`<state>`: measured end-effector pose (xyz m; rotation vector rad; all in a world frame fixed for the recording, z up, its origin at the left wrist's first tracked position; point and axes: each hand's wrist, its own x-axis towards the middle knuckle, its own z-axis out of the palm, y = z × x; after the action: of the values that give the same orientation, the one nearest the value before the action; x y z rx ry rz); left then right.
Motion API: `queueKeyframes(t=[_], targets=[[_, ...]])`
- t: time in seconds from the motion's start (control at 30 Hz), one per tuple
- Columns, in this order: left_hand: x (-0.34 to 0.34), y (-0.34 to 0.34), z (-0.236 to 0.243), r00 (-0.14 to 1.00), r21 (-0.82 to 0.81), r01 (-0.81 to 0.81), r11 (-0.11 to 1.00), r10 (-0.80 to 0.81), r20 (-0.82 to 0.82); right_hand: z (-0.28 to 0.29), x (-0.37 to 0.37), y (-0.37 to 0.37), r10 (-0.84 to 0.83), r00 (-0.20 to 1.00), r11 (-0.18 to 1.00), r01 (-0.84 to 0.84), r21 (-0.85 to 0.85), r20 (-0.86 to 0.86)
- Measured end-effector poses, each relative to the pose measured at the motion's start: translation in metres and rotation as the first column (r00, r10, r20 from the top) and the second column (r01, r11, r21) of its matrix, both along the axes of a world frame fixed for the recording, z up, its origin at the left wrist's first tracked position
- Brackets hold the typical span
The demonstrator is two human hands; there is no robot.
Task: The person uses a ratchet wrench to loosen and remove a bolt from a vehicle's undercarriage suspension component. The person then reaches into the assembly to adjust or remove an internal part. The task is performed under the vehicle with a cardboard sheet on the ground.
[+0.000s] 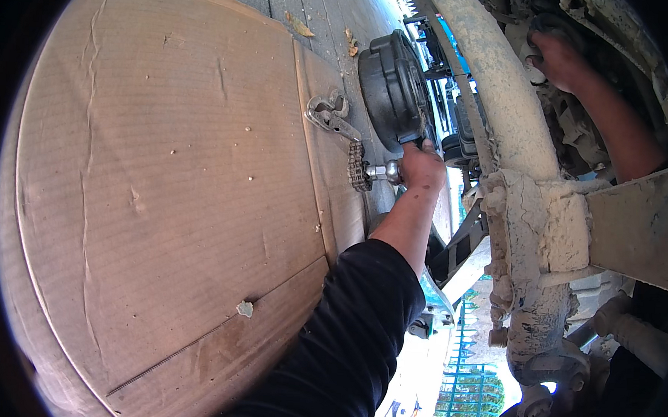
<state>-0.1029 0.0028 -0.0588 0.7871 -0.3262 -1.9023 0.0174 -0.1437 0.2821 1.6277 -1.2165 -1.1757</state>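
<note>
My left hand (pixel 422 166) is closed at the near edge of a round black plastic pan (pixel 389 90), thumb up against its rim; part of the fingers is hidden. Right beside that hand lies a shiny metal socket-like piece (pixel 383 172). A coiled chain (pixel 357 166) touches it, joined to a worn metal tool with a hooked head (pixel 328 113), which looks like a chain wrench. My right hand (pixel 561 62) reaches up among the vehicle's underside parts, its fingers curled around a dark rounded part (pixel 553 25) that I cannot make out fully.
A large cardboard sheet (pixel 170 170) covers the ground at left, with a small pale chip (pixel 245 309) on it. Dry leaves (pixel 299 25) lie on the paving beyond. A mud-caked axle tube (pixel 500 74) and bracket (pixel 639 228) run between my arms. A green fence (pixel 460 396) stands outside.
</note>
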Motion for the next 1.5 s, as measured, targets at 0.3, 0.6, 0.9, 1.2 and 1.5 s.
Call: queueKeyframes(t=[0.3,0.6,0.9,1.2,1.5], targets=[[0.000,0.001,0.001,0.999,0.029,-0.035,0.999,0.036,-0.023,0.006,-0.004,-0.004,-0.021,1.000,0.998,0.020,0.060,0.016],[0.003,0.001,0.001,0.998,0.038,-0.006,0.999,0.009,-0.068,-0.005,0.005,0.003,-0.027,0.997,0.998,0.023,-0.067,-0.071],[0.010,0.002,0.004,0.998,0.049,-0.006,0.999,0.009,-0.063,-0.002,0.008,0.001,-0.086,0.995,0.996,0.085,-0.024,-0.042],[0.003,0.000,0.002,0.999,0.053,0.008,0.999,-0.007,-0.033,0.002,-0.006,0.000,0.044,0.996,0.998,-0.040,-0.049,0.075],[0.007,0.000,0.003,0.997,0.056,0.043,0.998,-0.040,-0.062,0.005,-0.003,-0.002,0.005,1.000,1.000,-0.005,0.023,-0.005]])
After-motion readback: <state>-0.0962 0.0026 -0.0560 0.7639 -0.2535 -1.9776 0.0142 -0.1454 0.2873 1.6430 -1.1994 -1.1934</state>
